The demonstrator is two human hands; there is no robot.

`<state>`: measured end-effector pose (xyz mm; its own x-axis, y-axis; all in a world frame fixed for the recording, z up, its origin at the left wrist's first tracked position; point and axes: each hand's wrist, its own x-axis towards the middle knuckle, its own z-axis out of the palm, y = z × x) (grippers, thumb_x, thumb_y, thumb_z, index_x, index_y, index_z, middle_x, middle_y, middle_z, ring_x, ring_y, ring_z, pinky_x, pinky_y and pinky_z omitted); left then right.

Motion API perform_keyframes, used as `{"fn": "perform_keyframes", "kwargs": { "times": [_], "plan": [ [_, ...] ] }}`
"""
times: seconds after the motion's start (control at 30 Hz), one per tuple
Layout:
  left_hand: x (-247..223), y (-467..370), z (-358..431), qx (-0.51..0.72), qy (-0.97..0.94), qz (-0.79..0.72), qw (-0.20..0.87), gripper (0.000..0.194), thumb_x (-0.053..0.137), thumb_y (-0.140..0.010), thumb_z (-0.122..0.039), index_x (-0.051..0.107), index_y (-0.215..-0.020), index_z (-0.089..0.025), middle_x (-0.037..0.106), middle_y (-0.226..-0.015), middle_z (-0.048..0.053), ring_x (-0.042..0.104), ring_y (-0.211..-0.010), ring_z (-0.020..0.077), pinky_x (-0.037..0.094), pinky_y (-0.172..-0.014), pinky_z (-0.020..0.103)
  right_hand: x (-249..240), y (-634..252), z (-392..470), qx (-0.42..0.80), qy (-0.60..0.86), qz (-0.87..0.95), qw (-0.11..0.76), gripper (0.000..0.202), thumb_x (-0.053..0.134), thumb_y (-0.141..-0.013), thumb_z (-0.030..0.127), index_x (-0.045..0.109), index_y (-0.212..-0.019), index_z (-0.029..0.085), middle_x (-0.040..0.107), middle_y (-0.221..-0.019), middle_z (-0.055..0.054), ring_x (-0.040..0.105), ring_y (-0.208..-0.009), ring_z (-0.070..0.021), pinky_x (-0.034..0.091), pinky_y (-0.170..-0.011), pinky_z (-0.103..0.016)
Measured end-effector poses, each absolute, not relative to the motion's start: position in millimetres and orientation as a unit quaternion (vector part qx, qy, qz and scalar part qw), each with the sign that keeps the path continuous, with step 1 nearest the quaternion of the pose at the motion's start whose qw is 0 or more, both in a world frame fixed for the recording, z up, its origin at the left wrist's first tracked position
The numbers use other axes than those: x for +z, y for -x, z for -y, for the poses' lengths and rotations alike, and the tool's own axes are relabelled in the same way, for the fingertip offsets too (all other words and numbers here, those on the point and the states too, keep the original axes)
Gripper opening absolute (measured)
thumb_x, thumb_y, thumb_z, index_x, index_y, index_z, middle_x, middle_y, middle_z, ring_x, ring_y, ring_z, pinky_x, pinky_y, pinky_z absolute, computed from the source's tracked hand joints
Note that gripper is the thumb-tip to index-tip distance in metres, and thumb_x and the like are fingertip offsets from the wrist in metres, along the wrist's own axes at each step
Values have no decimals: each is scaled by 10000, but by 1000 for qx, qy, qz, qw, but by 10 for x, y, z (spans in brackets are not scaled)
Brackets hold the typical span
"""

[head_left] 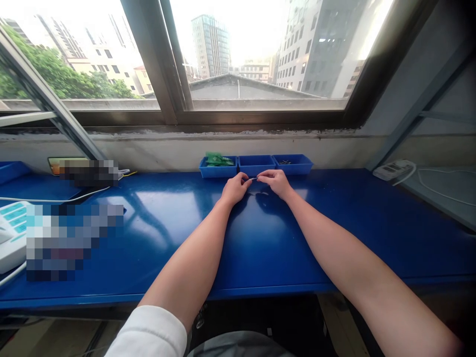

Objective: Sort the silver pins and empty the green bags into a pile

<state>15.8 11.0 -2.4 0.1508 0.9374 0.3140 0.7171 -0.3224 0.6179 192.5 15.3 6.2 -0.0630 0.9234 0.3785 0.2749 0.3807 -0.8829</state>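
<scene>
My left hand (236,188) and my right hand (275,181) meet above the blue tabletop (178,248), close in front of three small bins. Between their fingertips runs a thin, short rod-like piece (253,179), light at one part and dark at another; it is too small to name. Both hands are closed in a pinch at its two ends. Behind my left hand stands the left blue bin (218,171), holding green plastic packaging (219,159). The middle blue bin (256,161) is behind the piece. Small metallic-looking bits (285,162) lie in the right blue bin (293,169).
At the left are a white device with teal keys (15,218), white cables (74,199) and blurred-out items. A white power strip (394,169) lies at the right back. Metal frame posts rise on both sides; a wall and window (260,119) close off the back.
</scene>
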Motion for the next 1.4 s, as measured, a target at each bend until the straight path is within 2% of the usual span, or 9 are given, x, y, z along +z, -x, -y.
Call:
{"fn": "perform_keyframes", "kwargs": {
  "times": [0.13,0.33,0.5,0.7,0.97,1.07,1.2,1.3,1.4],
  "plan": [
    [-15,-171,-107,331,-736,-570,156,373,545,-827,-430,538,-1132,-215,678,-914,42,617,-836,193,450,-725,276,130,-1997,-147,140,537,615,560,207,534,-734,304,694,-775,180,697,-773,-42,625,-751,-195,483,-734,-300],
    [-13,-177,-116,296,-754,-573,126,360,561,-815,-360,555,-1124,-175,659,-997,84,600,-938,213,453,-776,286,177,-2210,-218,-39,641,568,515,270,463,-759,248,678,-900,166,684,-864,-87,550,-938,-242,427,-881,-366],
    [-14,-180,-123,295,-761,-568,109,353,556,-811,-353,566,-1107,-161,643,-1010,96,584,-964,227,455,-804,302,153,-2323,-287,-41,693,539,477,384,501,-720,238,629,-1077,175,641,-1086,-105,433,-1074,-293,341,-935,-464],
    [-18,-189,-130,285,-767,-567,98,317,534,-813,-325,586,-1076,-157,639,-1023,100,576,-972,224,449,-830,305,141,-2394,-345,-17,707,544,451,501,509,-710,268,571,-1199,178,572,-1213,-113,376,-1086,-306,304,-941,-483],
    [-20,-194,-133,268,-766,-579,79,310,491,-829,-324,587,-1080,-170,619,-1076,106,542,-1024,241,431,-865,326,56,-2396,-355,18,699,598,391,669,557,-693,279,441,-1352,275,308,-1476,-73,330,-1134,-335,329,-908,-515],
    [-27,-203,-120,258,-761,-593,48,324,465,-834,-338,579,-1097,-184,583,-1135,112,499,-1077,274,408,-906,386,22,-2303,-348,-36,667,612,422,575,537,-707,228,526,-1282,208,405,-1406,-105,353,-1144,-322,333,-925,-480],
    [-40,-226,-82,229,-768,-597,30,388,450,-837,-370,541,-1171,-196,512,-1219,123,428,-1143,303,369,-950,431,-6,-2148,-320,-71,595,674,433,292,483,-745,183,685,-955,176,631,-1051,-101,482,-1032,-271,351,-906,-432],
    [-40,-245,-56,209,-773,-599,22,423,430,-847,-390,516,-1217,-204,472,-1265,128,402,-1161,313,347,-966,441,-24,-2071,-292,-43,560,721,406,222,476,-757,179,688,-822,187,669,-904,-65,552,-939,-241,354,-898,-422],
    [-33,-254,-44,194,-775,-600,20,448,402,-858,-413,500,-1242,-205,452,-1288,135,383,-1180,321,331,-972,450,-52,-2053,-291,-17,544,745,384,215,499,-742,170,688,-842,190,679,-903,-48,573,-929,-226,381,-889,-389]
  ]
}}
